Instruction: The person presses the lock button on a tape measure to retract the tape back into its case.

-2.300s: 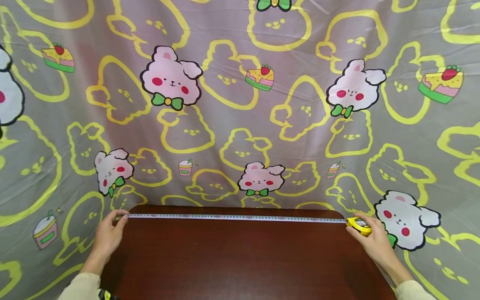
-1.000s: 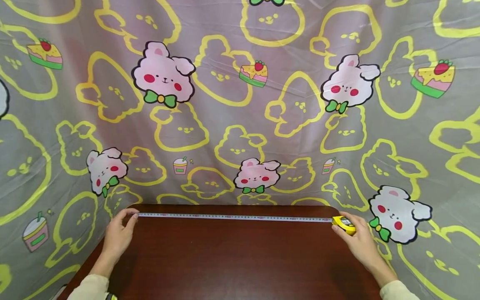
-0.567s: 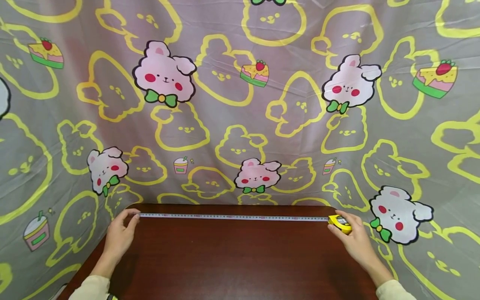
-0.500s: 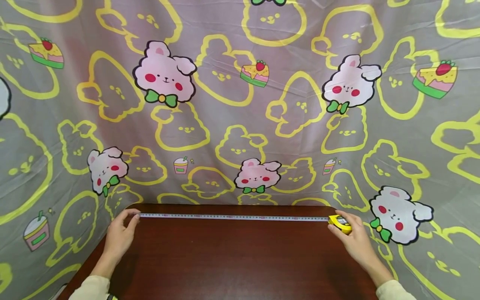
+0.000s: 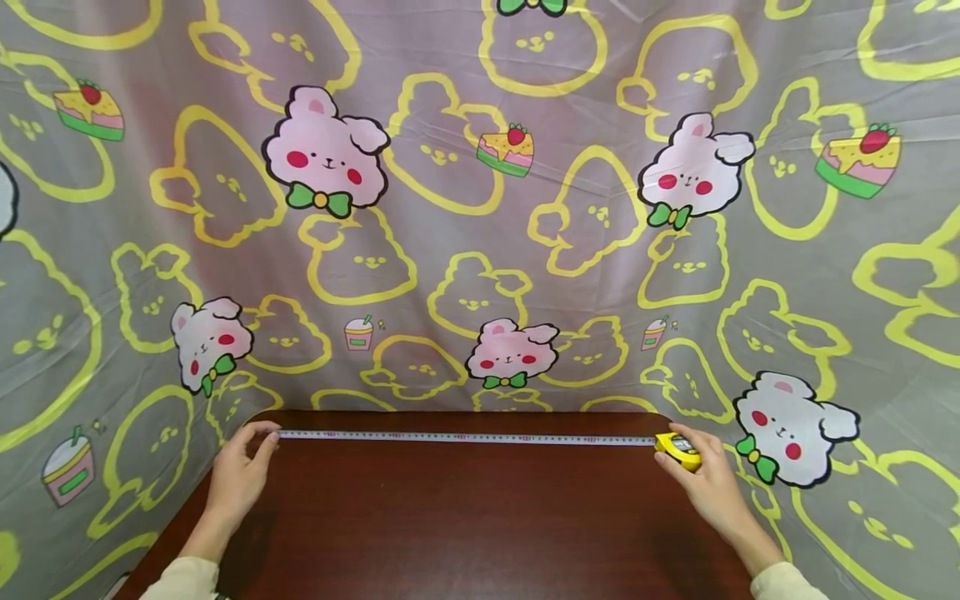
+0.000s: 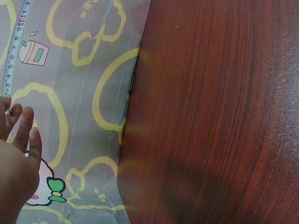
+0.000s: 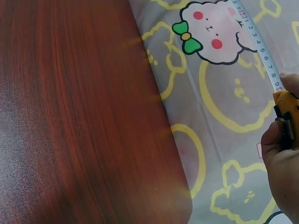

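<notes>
A yellow tape measure (image 5: 677, 451) is gripped by my right hand (image 5: 712, 487), thumb at the near side and fingers over the far side. From its case a white, numbered blade (image 5: 465, 437) runs straight and taut leftward across the head view. My left hand (image 5: 240, 483) pinches the blade's free end between thumb and fingers; its other fingers are loosely bent. In the left wrist view the blade (image 6: 14, 51) shows low numbers near the fingertips, and the tip is hidden there. The right wrist view shows the blade (image 7: 261, 49) entering the case (image 7: 290, 112) beside my thumb.
A dark reddish-brown wooden table (image 5: 480, 517) with rounded far corners lies below both hands. Grey cloth (image 5: 480, 233) printed with bunnies, cakes and cups hangs behind it and along both sides, close to the table's edges.
Compared with 2.3 seconds ago, my hands are nearer each other and the stretch of blade between them is shorter. Over the last half second, both hands stay almost still; the view shifts slightly.
</notes>
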The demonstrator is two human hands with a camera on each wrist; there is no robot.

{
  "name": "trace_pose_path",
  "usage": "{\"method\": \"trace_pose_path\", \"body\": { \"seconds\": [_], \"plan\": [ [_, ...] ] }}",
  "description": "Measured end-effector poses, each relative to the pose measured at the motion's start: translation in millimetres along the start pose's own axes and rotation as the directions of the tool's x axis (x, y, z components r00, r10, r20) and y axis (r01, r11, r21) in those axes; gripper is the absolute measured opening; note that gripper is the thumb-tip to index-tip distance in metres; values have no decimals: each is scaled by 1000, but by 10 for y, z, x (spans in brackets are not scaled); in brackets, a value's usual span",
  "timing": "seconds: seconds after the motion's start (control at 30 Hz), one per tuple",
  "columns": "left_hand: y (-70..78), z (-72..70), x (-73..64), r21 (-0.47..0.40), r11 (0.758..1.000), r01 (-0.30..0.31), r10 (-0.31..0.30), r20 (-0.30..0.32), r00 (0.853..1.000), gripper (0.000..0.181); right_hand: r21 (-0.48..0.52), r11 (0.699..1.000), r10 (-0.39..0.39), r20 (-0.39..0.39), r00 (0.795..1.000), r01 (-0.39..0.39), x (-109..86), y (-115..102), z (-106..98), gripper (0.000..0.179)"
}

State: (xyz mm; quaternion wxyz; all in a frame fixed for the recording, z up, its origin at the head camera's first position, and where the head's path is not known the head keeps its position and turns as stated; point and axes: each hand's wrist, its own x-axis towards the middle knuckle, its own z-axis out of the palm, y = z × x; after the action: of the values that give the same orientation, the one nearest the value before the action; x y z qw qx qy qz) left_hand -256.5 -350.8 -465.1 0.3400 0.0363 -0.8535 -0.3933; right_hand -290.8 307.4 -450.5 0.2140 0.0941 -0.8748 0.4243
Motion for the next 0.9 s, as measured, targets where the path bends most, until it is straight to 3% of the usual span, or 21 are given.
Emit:
{"method": "trace_pose_path", "body": {
  "seconds": [0.23,0.57,0.9],
  "plan": [
    [6,60,-28,9,999,-39,38,24,999,13,3,1000,-22,-11,1000,22,-19,11,39,55],
    [18,152,-18,-5,997,-80,80,-1,997,10,10,999,-50,-32,998,50,-11,15,85,55],
    [49,198,-42,-6,998,-66,66,16,998,10,30,999,-17,1,1000,17,-11,-45,128,56]
  ]
}}
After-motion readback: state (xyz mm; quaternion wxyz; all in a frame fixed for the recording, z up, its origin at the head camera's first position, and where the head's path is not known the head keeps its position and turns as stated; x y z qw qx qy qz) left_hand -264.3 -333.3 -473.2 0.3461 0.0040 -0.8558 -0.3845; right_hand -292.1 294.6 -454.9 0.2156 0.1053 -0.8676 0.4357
